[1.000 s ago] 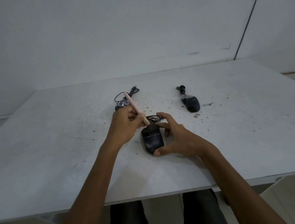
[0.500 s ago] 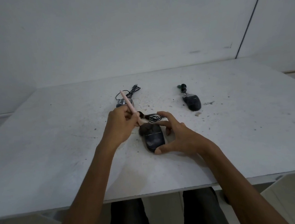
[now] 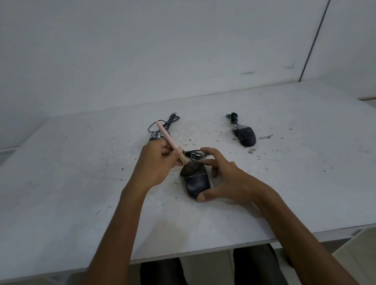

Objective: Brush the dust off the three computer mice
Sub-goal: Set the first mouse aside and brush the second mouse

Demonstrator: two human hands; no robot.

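Okay, mid-brush on the middle mouse (image 3: 196, 183), which sits on the surface (image 3: 74, 196) straight in front of me. My left hand (image 3: 154, 167) has a pinching grip on the pink brush (image 3: 170, 141). Its handle slants off toward 11 o'clock, and its bristles are down on the button end of the mouse, at its 12 o'clock. My right hand (image 3: 228, 179) has a steadying grip on that mouse: thumb on the 6 o'clock end, fingers curled round the 3 o'clock side, forefinger up by the bundled cord (image 3: 197, 156).

The patterned mouse (image 3: 157, 135) lies at 11 o'clock, partly behind the brush. The dark mouse (image 3: 245, 134) lies well apart at 1 o'clock. No hand is on either, and I can't tell whether they are dusted.

Step, as I judge it: sweeping the front of the middle mouse. The next move calls for light strokes toward 6 o'clock. The thumb should slide off the rear shell so the bristles reach it. The right grip needs to be firm enough that the mouse doesn't skid, and the bristles should stay out of the cord.
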